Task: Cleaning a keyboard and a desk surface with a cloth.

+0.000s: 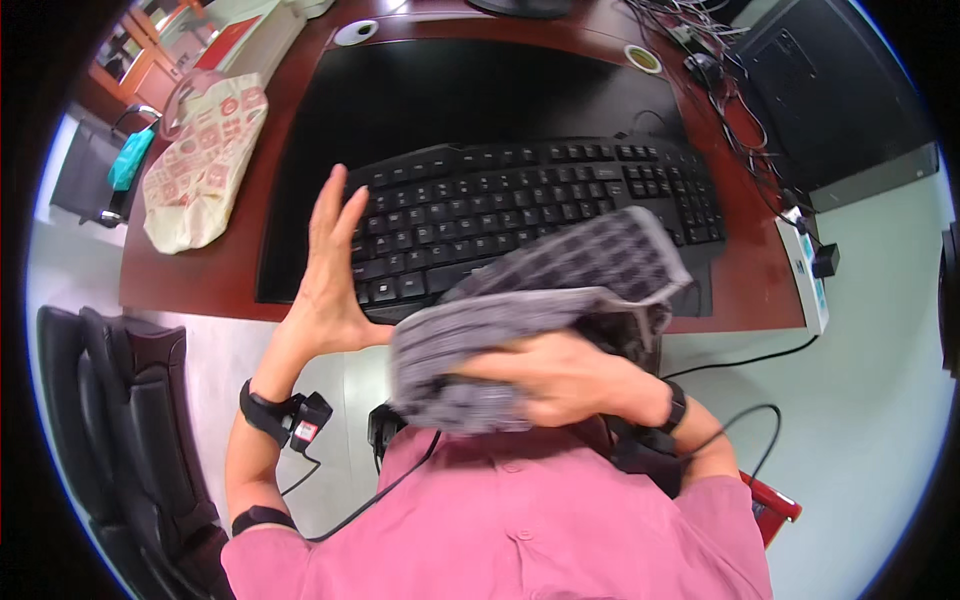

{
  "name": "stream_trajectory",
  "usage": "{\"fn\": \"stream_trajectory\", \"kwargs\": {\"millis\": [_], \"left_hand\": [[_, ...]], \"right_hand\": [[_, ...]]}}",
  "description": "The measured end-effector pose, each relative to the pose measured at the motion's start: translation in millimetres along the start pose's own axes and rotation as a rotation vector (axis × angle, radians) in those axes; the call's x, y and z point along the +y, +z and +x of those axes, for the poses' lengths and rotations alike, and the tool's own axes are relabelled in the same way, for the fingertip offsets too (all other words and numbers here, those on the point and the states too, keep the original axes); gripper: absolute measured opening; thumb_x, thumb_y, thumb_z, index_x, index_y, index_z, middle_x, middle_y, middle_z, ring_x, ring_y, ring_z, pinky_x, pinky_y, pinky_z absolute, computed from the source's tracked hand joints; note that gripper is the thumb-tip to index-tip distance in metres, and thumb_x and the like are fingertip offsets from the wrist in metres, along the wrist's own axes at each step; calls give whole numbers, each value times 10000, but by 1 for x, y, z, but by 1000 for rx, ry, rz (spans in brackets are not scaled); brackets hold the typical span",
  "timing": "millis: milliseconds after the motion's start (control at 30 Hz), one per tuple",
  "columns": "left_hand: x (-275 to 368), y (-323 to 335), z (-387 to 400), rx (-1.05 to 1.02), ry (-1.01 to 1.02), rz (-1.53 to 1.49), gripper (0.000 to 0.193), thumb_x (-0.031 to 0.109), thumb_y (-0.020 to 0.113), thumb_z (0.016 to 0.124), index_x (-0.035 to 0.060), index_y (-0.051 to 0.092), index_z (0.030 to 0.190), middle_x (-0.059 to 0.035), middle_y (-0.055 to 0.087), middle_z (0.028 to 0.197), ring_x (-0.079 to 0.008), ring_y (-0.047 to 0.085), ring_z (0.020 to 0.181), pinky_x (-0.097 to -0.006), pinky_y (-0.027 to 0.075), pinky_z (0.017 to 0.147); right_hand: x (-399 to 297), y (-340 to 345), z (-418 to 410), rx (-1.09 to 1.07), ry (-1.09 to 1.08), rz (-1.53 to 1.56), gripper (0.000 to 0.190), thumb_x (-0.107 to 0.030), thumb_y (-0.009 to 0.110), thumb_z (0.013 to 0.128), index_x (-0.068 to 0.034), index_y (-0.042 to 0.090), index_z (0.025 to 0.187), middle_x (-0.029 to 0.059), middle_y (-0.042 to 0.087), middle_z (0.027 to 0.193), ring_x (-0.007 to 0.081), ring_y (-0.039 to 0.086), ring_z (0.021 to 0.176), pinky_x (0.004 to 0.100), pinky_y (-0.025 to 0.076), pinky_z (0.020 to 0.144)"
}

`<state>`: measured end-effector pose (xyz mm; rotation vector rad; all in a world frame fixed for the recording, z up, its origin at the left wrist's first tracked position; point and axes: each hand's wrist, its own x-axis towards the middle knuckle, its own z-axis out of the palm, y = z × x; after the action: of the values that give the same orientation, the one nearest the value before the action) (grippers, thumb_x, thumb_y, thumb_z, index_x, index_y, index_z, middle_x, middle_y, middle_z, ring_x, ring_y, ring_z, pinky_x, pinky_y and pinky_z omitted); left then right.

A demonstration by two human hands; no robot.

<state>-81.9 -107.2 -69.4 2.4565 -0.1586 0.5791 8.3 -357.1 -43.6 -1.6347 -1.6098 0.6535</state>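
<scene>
A grey checked cloth [465,330], loosely folded and blurred, is held in my right hand [570,379]. It hangs over the near edge of a black computer keyboard [487,202] and covers some of its lower right keys. My left hand [334,300] is at the keyboard's left end, fingers stretched upward and thumb spread towards the cloth. The thumb's tip meets the cloth's outline; whether it touches cloth or keyboard is unclear. Beneath the keyboard lies a black desk mat [450,90].
The reddish-brown desk [195,289] bears a printed cloth bag [206,165] at left and a tape roll [643,58] at back right. Tangled cables [739,127] run beside a black panel-like device [832,90]. A white power strip [802,270] sits at the right edge; a black chair [112,405] stands left.
</scene>
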Motion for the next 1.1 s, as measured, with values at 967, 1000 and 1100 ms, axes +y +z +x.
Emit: {"fn": "stream_trajectory", "kwargs": {"millis": [967, 1000, 1100], "left_hand": [[0, 8, 3, -59, -51, 42, 1400, 639, 826, 384, 93, 105, 1454, -267, 52, 1498, -421, 159, 1379, -504, 222, 1098], [-1, 7, 3, -74, -35, 39, 1412, 652, 820, 376, 92, 101, 1455, -268, 49, 1497, -423, 155, 1380, -505, 221, 1098], [0, 6, 0, -62, -45, -42, 1379, 631, 820, 410, 89, 102, 1456, -258, 51, 1501, -406, 141, 1388, -500, 202, 1105]], "right_hand": [[91, -115, -190, 1048, 720, -326, 316, -138, 481, 890, 49, 558, 1133, 192, 619, 1096, 313, 577, 1011, 370, 423, 888], [95, -121, -190, 1211, 786, -192, 369, -206, 448, 927, 65, 541, 1158, 187, 609, 1124, 288, 564, 1034, 353, 408, 907], [92, -127, -183, 1358, 884, 151, 510, -350, 415, 968, 87, 512, 1212, 178, 577, 1186, 257, 528, 1086, 320, 364, 958]]}}
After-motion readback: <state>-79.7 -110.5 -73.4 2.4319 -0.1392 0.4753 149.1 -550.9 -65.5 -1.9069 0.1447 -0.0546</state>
